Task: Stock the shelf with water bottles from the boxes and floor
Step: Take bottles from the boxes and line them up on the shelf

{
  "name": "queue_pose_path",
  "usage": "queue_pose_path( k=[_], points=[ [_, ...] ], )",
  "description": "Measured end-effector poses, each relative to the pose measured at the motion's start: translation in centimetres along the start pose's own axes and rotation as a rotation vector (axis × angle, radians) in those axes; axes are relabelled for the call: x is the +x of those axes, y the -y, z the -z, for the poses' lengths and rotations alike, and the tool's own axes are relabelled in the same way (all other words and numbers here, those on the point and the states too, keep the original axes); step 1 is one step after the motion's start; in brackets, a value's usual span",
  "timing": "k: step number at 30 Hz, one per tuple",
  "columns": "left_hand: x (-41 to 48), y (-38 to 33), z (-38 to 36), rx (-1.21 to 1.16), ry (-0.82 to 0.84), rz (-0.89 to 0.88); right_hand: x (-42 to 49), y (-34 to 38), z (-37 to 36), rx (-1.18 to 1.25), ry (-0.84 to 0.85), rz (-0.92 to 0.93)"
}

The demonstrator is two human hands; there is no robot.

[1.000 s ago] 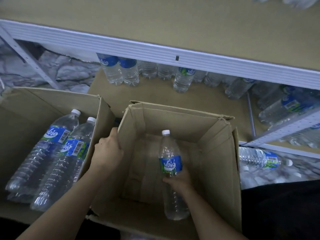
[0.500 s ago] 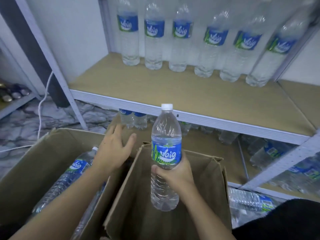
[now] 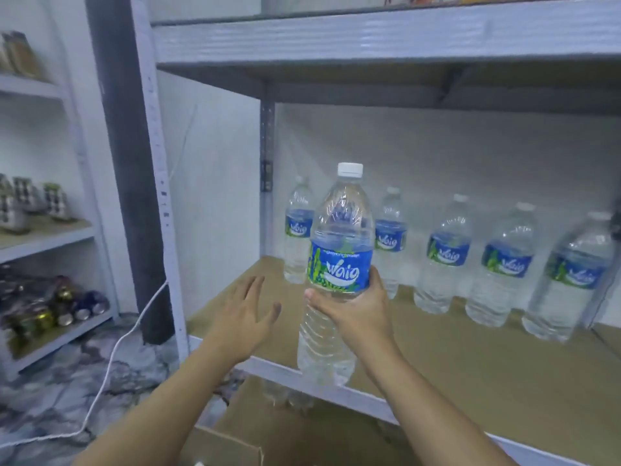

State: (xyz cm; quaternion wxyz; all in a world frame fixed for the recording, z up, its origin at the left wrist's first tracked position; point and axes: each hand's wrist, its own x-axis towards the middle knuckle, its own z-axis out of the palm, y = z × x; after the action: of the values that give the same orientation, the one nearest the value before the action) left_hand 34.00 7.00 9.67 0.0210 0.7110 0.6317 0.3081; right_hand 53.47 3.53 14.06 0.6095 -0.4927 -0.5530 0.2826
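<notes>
My right hand (image 3: pixel 356 309) grips a clear water bottle (image 3: pixel 339 264) with a white cap and blue label, held upright above the front edge of the shelf (image 3: pixel 470 371). My left hand (image 3: pixel 243 312) hovers beside it to the left, fingers spread and holding nothing. Several matching bottles (image 3: pixel 447 253) stand in a row along the back of the brown shelf board. The top edge of a cardboard box (image 3: pixel 232 442) shows at the bottom of the view.
A grey upright post (image 3: pixel 129 163) and the white shelf frame (image 3: pixel 158 183) stand left of the shelf. Another shelf board (image 3: pixel 369 38) sits overhead. A side rack (image 3: pixel 47 237) at far left holds cans and jars. A white cable (image 3: pixel 111 361) trails across the marble floor.
My right hand has lifted the bottle out of the box and up to the shelf level. My left hand left the box edge and rose alongside. The view tilted up.
</notes>
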Motion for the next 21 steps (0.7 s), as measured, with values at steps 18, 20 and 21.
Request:
queue_pose_path(
  k=[18, 20, 21],
  points=[
    [10.2, 12.2, -11.9, 0.296, 0.31, 0.256, 17.1, -9.4, -18.5, -0.07, -0.029, 0.161],
    [10.2, 12.2, -11.9, 0.291, 0.285, 0.263, 18.4, -10.1, -20.8, -0.054, -0.041, 0.174],
    [10.1, 12.1, -11.7, 0.287, 0.276, 0.268, 19.0, -10.5, -21.9, -0.04, -0.044, 0.173]
  ],
)
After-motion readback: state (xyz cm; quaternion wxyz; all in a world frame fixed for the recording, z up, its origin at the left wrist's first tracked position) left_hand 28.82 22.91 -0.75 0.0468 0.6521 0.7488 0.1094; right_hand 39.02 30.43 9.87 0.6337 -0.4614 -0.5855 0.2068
